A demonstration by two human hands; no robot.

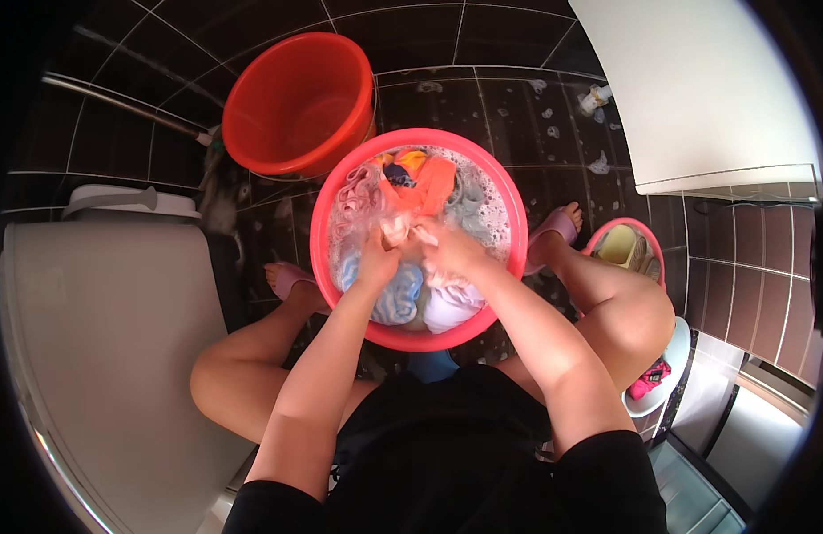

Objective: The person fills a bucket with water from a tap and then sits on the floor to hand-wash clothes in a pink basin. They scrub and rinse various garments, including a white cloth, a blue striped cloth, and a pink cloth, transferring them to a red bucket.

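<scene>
A round pink plastic basin (pixel 418 342) holds sudsy water and several pieces of wet laundry. Over its middle, my left hand (pixel 379 257) and my right hand (pixel 451 250) both grip a pale pink wet cloth (pixel 396 230), bunched between their fingers. Part of that cloth is hidden by the hands. Beyond them floats an orange garment (pixel 421 187), with a yellow and navy patch at its far side. Nearer my body are a blue-and-white striped cloth (pixel 395 294) and a white garment (pixel 453 308). A pink cloth (pixel 353 197) lies at the left, a grey one (pixel 475 210) at the right.
A large red bucket (pixel 298 103) stands beyond the basin. At left is a grey cabinet-like surface (pixel 118 334); a white appliance (pixel 712 93) fills the upper right. Slippers (pixel 616 245) sit in a pink container by my right leg. Foam spots the dark tiled floor (pixel 518 140).
</scene>
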